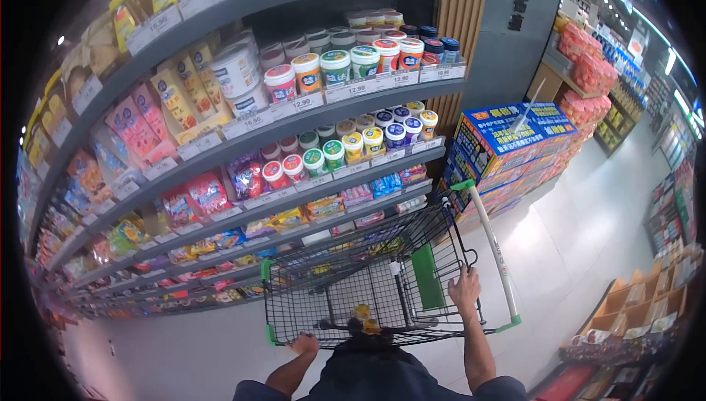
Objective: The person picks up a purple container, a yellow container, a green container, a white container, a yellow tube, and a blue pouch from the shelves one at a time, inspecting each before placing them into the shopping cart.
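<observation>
A black wire shopping cart (346,276) with green corner pieces stands side-on in front of my body. My right hand (465,288) is closed around the wire frame at its right end, near the white push handle (494,246) but apart from it. At the cart's near left rim, my left hand (303,344) grips the edge, its fingers partly hidden. A green panel (426,277) hangs inside the cart's right end. Small yellow things (362,313) show low at the near side, their kind too small to tell.
Curved shelves (294,180) of tubs, candy bags and price tags rise along the far side. Blue boxes (515,136) are stacked beyond the cart handle, beside pink packages (588,70). A wooden display bin (632,305) stands at right on the pale tiled floor (544,239).
</observation>
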